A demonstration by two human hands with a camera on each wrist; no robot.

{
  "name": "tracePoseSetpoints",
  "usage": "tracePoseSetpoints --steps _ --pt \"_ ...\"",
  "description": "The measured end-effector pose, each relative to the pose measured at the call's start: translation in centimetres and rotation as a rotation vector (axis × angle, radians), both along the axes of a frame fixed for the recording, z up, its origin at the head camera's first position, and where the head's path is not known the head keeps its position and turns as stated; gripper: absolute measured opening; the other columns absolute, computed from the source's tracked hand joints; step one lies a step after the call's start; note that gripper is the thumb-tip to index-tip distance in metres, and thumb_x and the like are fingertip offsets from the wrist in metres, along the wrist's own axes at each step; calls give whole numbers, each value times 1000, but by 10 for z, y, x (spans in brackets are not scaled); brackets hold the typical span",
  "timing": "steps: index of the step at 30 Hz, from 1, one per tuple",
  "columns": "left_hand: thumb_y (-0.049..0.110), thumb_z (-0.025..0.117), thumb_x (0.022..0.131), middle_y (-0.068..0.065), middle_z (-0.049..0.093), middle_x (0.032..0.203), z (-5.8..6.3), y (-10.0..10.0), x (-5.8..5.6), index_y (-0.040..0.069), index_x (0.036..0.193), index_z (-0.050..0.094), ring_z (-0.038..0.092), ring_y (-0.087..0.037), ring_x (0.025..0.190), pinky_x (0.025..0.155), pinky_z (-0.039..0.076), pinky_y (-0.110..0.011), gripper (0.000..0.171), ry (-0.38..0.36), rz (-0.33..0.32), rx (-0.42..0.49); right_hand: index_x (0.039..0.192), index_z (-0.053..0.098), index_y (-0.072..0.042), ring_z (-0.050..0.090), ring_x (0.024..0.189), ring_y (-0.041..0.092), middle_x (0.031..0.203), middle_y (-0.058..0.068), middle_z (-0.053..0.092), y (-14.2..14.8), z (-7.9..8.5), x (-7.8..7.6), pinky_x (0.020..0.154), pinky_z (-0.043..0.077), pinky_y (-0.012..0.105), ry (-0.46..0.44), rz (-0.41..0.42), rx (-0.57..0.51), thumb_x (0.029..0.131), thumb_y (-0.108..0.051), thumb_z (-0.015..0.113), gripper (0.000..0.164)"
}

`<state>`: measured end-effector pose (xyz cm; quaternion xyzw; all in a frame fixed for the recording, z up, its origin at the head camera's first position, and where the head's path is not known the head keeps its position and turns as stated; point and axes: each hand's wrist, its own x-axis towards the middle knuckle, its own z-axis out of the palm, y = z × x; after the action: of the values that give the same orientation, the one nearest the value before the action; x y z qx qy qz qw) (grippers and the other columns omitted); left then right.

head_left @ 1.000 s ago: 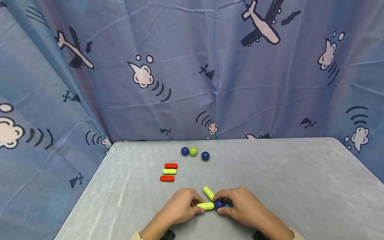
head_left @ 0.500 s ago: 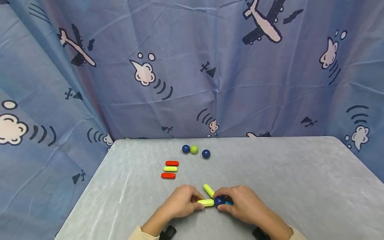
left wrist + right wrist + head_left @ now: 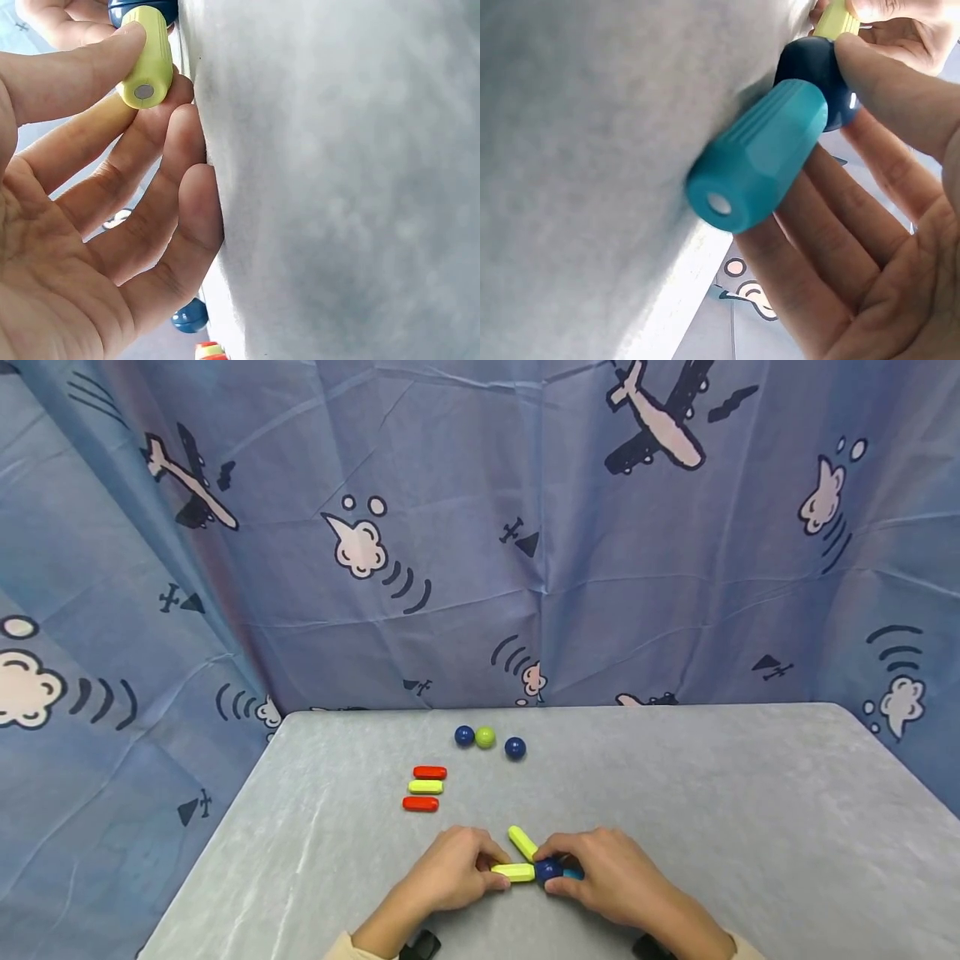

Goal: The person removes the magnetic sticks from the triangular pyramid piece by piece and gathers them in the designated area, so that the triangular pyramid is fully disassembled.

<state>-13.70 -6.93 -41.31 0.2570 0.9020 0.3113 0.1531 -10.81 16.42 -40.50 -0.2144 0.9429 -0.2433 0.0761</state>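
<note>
My left hand (image 3: 453, 872) pinches a yellow-green magnetic rod (image 3: 154, 56) between thumb and fingers, a small metal disc showing in its near end. The rod's other end meets a dark blue ball (image 3: 549, 871). My right hand (image 3: 611, 875) pinches that ball, thumb on one side and fingers on the other. A teal-blue rod (image 3: 761, 154) extends from the ball under the right palm, also with a metal disc in its end. A second yellow-green rod (image 3: 522, 842) points away from the ball toward the back left, its near end by the right fingertips.
Left of centre lie a red rod (image 3: 430, 772), a yellow rod (image 3: 426, 787) and another red rod (image 3: 421, 804), side by side. Farther back are a blue ball (image 3: 464, 736), a green ball (image 3: 485, 737) and another blue ball (image 3: 515, 748). A patterned blue curtain (image 3: 450, 560) hangs behind the grey table (image 3: 712, 793).
Both hands keep their grip on the joined rod and ball with almost no movement. The whole head view shifts slightly up, then back down.
</note>
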Motion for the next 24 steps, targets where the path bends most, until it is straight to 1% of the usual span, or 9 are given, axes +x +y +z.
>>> tracePoseSetpoints --steps 2,4,6,8,12,17,20,24 --pt "17 85 78 14 58 69 1 -1 0 17 91 81 47 3 62 58 40 -16 13 16 17 4 102 74 -32 67 82 4 94 -16 74 1 1 0 69 52 32 -7 -12 2 78 -40 81 26" --pt "16 85 77 12 60 71 1 -3 0 16 88 81 47 2 63 59 41 -17 12 15 49 7 101 73 -31 67 82 3 92 -17 73 4 2 -1 69 52 31 -17 -26 -2 78 -39 82 25" --pt "15 85 76 11 63 74 1 -5 -1 16 87 81 48 1 64 60 41 -17 12 8 83 10 100 72 -31 67 82 2 91 -18 73 6 2 -2 69 53 31 -27 -33 -5 78 -38 82 25" --pt "16 85 78 10 64 77 2 -6 -1 16 89 81 49 0 66 61 41 -18 12 -20 108 14 100 72 -31 67 82 1 91 -18 73 9 3 -2 70 53 31 -36 -33 -8 78 -38 82 25" --pt "17 84 79 9 64 79 2 -7 -1 16 91 80 49 0 67 61 41 -19 13 -32 105 19 101 73 -31 67 82 1 92 -19 73 9 3 -2 70 53 30 -23 -12 -12 79 -36 82 25" --pt "16 82 80 11 61 78 4 -10 -1 17 92 80 48 -2 66 61 40 -20 12 -43 105 19 101 72 -31 67 82 1 92 -19 72 8 3 -1 69 52 29 4 -9 -12 79 -36 82 25" --pt "15 82 80 11 62 79 8 -13 -2 17 93 80 48 -3 67 61 40 -20 13 -21 109 16 101 72 -30 66 81 0 90 -19 72 7 3 -1 69 51 29 10 -14 -12 79 -35 82 25" --pt "15 82 80 9 67 85 13 -22 -6 17 93 80 51 -2 70 63 42 -20 14 44 125 16 101 72 -30 66 81 1 90 -19 72 6 2 -1 69 51 30 -1 -30 -3 79 -34 82 25"
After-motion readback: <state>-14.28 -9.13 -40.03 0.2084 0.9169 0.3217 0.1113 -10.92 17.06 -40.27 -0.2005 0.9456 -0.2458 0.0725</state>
